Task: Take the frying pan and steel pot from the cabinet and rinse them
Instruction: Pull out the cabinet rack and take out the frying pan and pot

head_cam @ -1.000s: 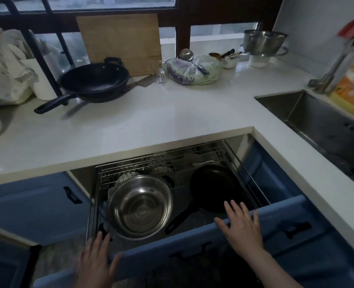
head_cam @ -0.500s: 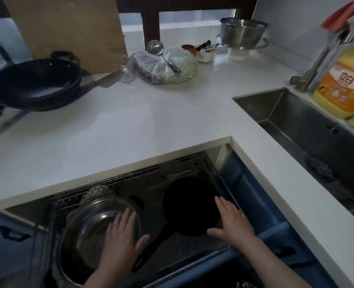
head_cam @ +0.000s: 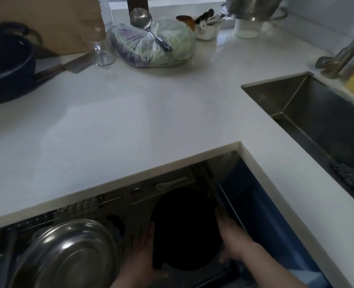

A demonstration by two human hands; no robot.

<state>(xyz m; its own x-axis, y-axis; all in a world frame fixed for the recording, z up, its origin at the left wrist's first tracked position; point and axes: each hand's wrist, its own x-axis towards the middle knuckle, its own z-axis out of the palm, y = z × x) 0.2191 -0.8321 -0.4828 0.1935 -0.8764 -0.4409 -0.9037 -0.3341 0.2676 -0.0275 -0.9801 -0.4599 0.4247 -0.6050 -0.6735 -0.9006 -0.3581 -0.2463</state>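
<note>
The black frying pan (head_cam: 184,231) lies in the pulled-out cabinet drawer (head_cam: 255,215), right of the steel pot (head_cam: 68,256), which sits in the drawer's wire rack. My left hand (head_cam: 142,258) holds the pan's left rim, with the thumb curled under the near edge. My right hand (head_cam: 232,240) holds the right rim, close to the drawer's side rail. The pan's handle is hidden in the dark near my left hand. Neither hand touches the steel pot.
The white counter edge (head_cam: 172,161) overhangs the drawer's back. A steel sink (head_cam: 296,104) with a scrubber (head_cam: 351,177) and a faucet (head_cam: 342,53) lies to the right. On the counter are a dark wok (head_cam: 5,65), a knife (head_cam: 63,67) and a bagged vegetable (head_cam: 151,46).
My left hand left the steel pot and moved right to the frying pan's left rim. My right hand slid onto the pan's right rim. The view moved closer and to the right.
</note>
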